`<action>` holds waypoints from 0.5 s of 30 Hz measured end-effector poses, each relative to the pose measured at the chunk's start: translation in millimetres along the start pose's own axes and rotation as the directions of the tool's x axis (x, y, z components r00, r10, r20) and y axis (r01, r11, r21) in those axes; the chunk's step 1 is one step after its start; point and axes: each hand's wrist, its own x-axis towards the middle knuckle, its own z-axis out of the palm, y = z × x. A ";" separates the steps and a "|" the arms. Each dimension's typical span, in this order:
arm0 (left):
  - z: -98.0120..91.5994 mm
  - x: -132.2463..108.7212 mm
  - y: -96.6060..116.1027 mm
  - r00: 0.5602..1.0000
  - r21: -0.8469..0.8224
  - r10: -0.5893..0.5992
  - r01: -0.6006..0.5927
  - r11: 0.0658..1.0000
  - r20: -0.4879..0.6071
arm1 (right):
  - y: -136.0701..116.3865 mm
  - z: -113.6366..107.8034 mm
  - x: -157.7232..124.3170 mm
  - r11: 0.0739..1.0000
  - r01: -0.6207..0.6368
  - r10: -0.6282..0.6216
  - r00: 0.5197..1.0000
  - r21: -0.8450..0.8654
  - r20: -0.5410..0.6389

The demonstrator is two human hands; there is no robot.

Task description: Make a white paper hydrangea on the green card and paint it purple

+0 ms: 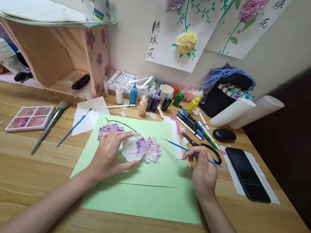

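My left hand [106,156] grips a small white flower-shaped paint palette [128,149], fingers along its left rim and thumb at its lower edge. Purple paint [140,147] lies in the palette's right wells. Between the thumb and fingers of my right hand [204,171] is a thin blue paintbrush [178,146], its tip pointing left above light green paper [145,202]. On the paper, a pale purple-and-white paper-scrap flower [153,150] sits right beside the palette. A more purple one [110,128] is partly hidden behind my left hand. A dark drawn stem [122,123] curves above them.
Paint bottles [156,100] line the back, near a paper cup [166,92]. Black-handled scissors [213,154], several pens [191,123] and a phone [246,173] lie to the right. At left are another blue brush [73,129], a large brush [50,126] and a pink palette box [30,118].
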 end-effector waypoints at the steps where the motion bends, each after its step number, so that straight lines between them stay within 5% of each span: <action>1: 0.3 -0.5 0.2 1.000 -0.006 -0.004 0.004 1.000 0.007 | -1.8 0.9 -1.5 0.998 0.007 -0.007 1.000 0.062 -0.008; 5: 1.2 -1.7 0.9 0.999 -0.016 -0.016 0.016 1.000 0.034 | -9.0 5.8 -12.1 0.972 0.019 -0.059 0.984 0.233 0.167; 10: 0.0 -1.4 1.5 0.999 -0.022 -0.003 0.004 1.000 0.044 | -10.6 8.0 -22.6 0.981 0.158 -0.189 0.914 0.115 0.360; 15: -1.4 -0.9 2.0 0.999 -0.015 0.010 -0.010 1.000 0.037 | -9.5 7.9 -21.8 0.974 0.209 -0.225 0.887 0.085 0.403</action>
